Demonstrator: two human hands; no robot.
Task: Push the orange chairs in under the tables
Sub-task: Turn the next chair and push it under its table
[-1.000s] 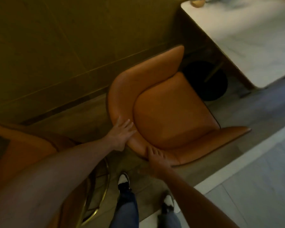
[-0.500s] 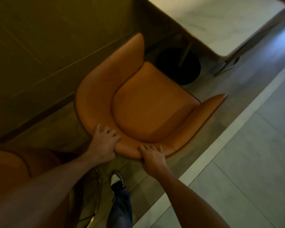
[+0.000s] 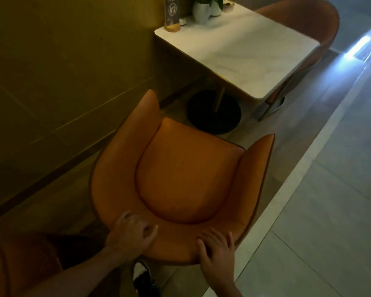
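Note:
An orange chair with a curved backrest stands in front of me, its open side facing the white marble table. The seat's front edge is short of the tabletop, near the table's round black base. My left hand grips the top of the backrest on the left. My right hand lies on the backrest rim further right, fingers spread over it. A second orange chair sits tucked in at the table's far side.
A wood-panelled wall runs along the left. Another orange chair is close at my lower left. On the table's far end stand a sign marked A12 and white plant pots. Pale floor tiles lie to the right.
The chair has turned so its open side faces the table, and it has slid closer. Both hands stayed on the backrest; the view lifted and shows the whole table.

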